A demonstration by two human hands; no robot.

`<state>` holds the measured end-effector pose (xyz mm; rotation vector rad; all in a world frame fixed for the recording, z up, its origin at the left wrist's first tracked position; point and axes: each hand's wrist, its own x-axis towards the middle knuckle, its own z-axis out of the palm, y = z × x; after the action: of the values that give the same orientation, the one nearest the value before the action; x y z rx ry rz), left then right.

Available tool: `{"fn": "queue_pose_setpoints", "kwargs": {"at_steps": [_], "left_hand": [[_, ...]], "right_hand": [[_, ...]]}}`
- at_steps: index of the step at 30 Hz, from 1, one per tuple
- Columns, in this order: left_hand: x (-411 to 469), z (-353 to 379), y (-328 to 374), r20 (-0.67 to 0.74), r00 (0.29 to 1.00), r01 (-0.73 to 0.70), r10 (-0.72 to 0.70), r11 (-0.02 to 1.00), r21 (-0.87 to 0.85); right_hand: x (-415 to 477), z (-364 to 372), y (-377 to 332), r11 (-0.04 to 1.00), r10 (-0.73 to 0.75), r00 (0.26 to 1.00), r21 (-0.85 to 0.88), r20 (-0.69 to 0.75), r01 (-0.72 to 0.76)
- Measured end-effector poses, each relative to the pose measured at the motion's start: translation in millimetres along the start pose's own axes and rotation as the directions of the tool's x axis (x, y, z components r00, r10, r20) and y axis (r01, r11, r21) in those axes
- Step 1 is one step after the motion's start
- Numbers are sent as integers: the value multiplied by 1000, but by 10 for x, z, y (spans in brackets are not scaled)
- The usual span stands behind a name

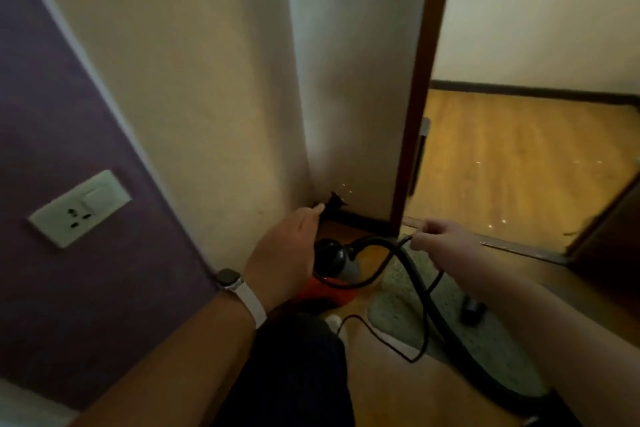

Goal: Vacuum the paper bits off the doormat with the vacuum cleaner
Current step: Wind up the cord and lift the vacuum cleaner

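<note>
A red-and-black canister vacuum cleaner (pixel 334 267) is set on the wooden plank floor (pixel 519 156) in the corner of the walls, just left of a pale pile doormat (pixel 394 305). The doormat is laid before the metal door threshold (pixel 519 246). A thick black hose (pixel 417 284) is run from the cleaner across the doormat's left edge, a thin dark power cord (pixel 425 333) beside it. A white rectangular wall socket (pixel 79 208) is mounted far left.

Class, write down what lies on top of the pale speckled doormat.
A thick black hose and thin black cord cross the doormat; a small dark object sits on it. The right forearm covers part; paper bits are indiscernible.
</note>
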<state>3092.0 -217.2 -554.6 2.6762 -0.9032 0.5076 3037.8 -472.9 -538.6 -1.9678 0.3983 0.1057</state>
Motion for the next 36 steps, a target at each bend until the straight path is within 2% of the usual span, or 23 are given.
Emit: {"fn": "queue_pose_setpoints", "kwargs": {"at_steps": [4,6,9,13,15,17,21,24,27,29,31,33,34,36], "left_hand": [[308,593,678,134,977,-139,163,975,-172],[427,867,1017,188,955,-170,228,944,-282],[562,1304,1435,290,907,-198,307,915,-351],[623,1938,1696,405,839,-204,363,900,-384],[659,2209,1769,447,796,-194,409,871,-452],[756,2422,1837,450,779,-135,436,818,-559],[955,2569,1906,427,827,3,367,755,-655],[1029,2612,1952,457,846,106,274,753,-649],[1114,2694,1993,447,871,135,203,775,-617],[1192,2736,1987,437,881,136,181,788,-600],[1260,2756,1964,432,882,114,188,805,-582],[1311,2757,1934,434,885,131,170,804,-580],[1332,2739,1926,442,888,187,131,774,-605],[1390,2685,1912,461,887,352,22,615,-706]], "right_hand": [[5,-330,391,995,88,987,-45,-134,-95],[79,-439,657,987,139,970,-51,-200,-152],[197,-567,1089,971,226,940,-20,-255,-238],[317,-710,1620,943,326,930,130,-170,-307],[401,-750,1791,930,333,938,197,-96,-310],[519,-802,1881,900,334,939,324,-83,-292],[689,-969,1868,756,244,969,631,-29,-172],[796,-989,1783,663,187,982,737,12,-135],[925,-930,1765,601,232,973,789,-22,-126],[999,-926,1770,643,242,966,761,-92,-88],[1037,-939,1763,801,246,949,593,-198,-84],[1069,-929,1773,863,258,927,496,-272,-95],[1083,-916,1787,860,269,922,501,-280,-99],[1098,-876,1831,832,316,912,538,-261,-135]]}}
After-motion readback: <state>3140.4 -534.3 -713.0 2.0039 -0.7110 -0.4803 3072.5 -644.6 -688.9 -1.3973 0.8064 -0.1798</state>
